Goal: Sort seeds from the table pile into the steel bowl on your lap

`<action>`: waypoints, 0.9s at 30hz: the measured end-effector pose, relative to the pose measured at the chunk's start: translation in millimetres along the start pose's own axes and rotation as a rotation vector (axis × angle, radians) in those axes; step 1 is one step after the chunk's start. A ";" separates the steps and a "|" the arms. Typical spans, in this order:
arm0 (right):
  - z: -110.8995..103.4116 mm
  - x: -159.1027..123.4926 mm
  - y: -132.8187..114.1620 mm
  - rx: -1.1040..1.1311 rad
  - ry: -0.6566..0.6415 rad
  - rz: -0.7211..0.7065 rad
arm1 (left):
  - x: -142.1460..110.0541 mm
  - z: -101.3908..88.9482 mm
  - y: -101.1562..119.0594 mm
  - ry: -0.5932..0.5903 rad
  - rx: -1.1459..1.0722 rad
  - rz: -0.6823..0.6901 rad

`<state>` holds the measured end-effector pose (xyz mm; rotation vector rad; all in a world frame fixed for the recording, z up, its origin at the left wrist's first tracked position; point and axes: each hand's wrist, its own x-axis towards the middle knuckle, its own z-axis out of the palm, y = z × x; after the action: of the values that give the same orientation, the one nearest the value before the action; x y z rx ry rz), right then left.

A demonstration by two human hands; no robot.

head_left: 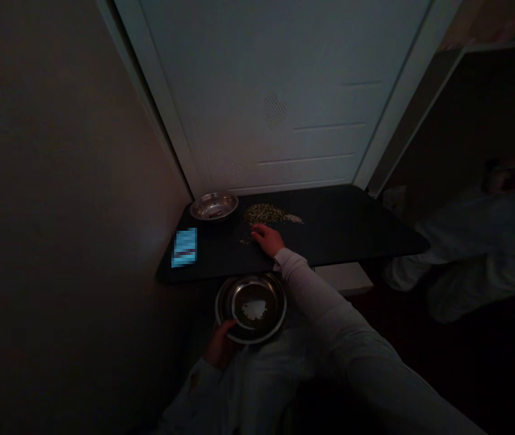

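Note:
My left hand [220,345] grips the near-left rim of a round metal bowl [280,308], its thumb over the edge. The bowl is held just below the table's front edge, above my lap. Small green and dark grains lie in it around a bright bare patch. My right hand [269,239] is low over the dark tabletop, fingers bent and drawn together; what they hold, if anything, is hidden. Right behind the fingers spreads a pile of mixed green and pale grains [262,212]. A smaller heap of pale grains [294,219] adjoins it on the right.
A second metal bowl [214,206] stands at the table's back left. In front of it lies a bright, pixelated rectangle [185,247]. The dark table [352,223] meets a white door [248,72]. A white box [343,278] sits below; another person's legs [457,260] are at right.

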<state>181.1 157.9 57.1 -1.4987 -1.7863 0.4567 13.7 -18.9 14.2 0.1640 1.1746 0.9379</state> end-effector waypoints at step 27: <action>-3.8 -4.6 2.0 0.135 -0.109 0.012 | 1.9 0.7 0.7 -0.002 -0.030 -0.016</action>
<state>185.5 153.3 56.8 -1.4151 -1.7929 0.6632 14.0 -16.9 13.6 0.1315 1.1580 0.9402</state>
